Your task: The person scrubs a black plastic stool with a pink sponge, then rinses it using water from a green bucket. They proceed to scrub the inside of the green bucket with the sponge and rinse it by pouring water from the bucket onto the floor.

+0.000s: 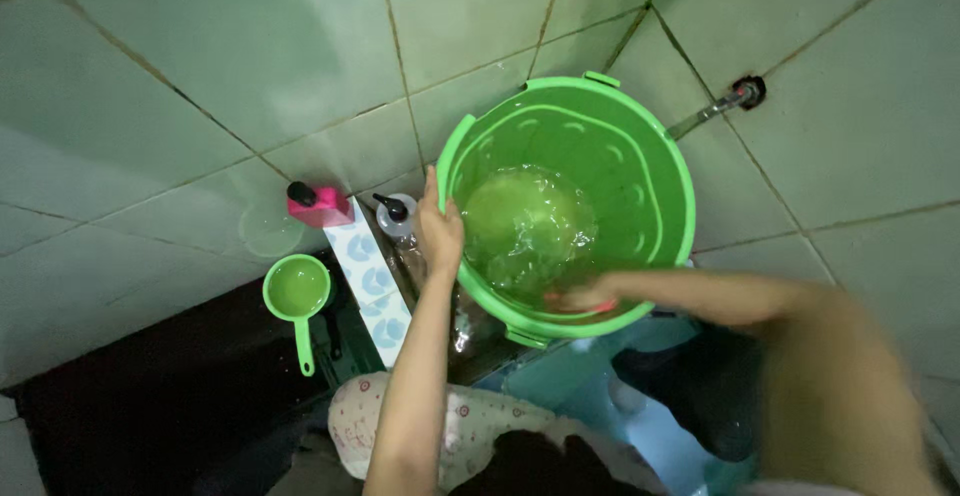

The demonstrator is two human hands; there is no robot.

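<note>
The green bucket (640,146) stood tilted at twelve o'clock from the person. The left hand (438,228) pinched its rim at nine o'clock; the blurred right hand (585,296) reached inside at six o'clock, its grip unclear.

Bucket (640,156) sits center w/ water (525,226) in it; left hand (438,231) on its left rim, right hand (585,294) at near rim. Dipper (297,291) far left, pump bottles (318,204) just behind it, tap (722,104) right of bucket.
</note>
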